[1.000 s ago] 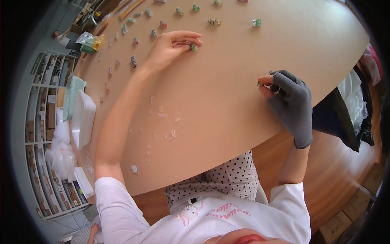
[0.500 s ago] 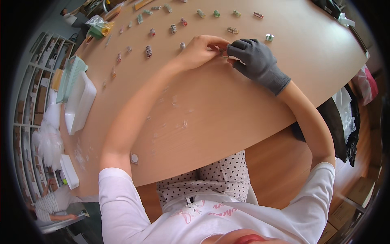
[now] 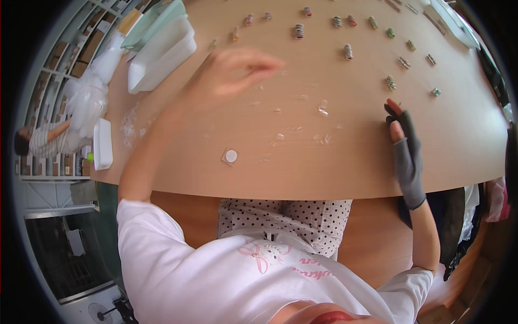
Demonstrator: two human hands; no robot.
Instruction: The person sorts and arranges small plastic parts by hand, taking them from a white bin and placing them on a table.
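My left hand [image 3: 232, 73] hovers above the table near the white bin, its fingers drawn together but smeared by motion. I cannot make out whether anything is in it. The right hand [image 3: 406, 154], in a grey glove with bare fingertips, is low over the table on the right, fingers stretched out and nothing seen in them. Just beyond its fingertips sits a small green-and-gold coil-like stack [image 3: 390, 82], and a shorter green one [image 3: 436, 92] lies farther right. A silvery stack [image 3: 348, 52] stands between the hands. Small clear plastic pieces [image 3: 322, 108] are scattered across the middle.
A white bin [image 3: 186, 46] and a mint-green bin [image 3: 135, 38] stand at the left edge, with a small white tray [image 3: 102, 144] nearer. A white disc [image 3: 231, 156] lies near the front edge. More small stacks and a clear tray [image 3: 456, 24] are farther back.
My hands, together over the far table before, are now wide apart. The left has swung left toward the bins; the right has come down and its fingers have straightened. The view has turned left.
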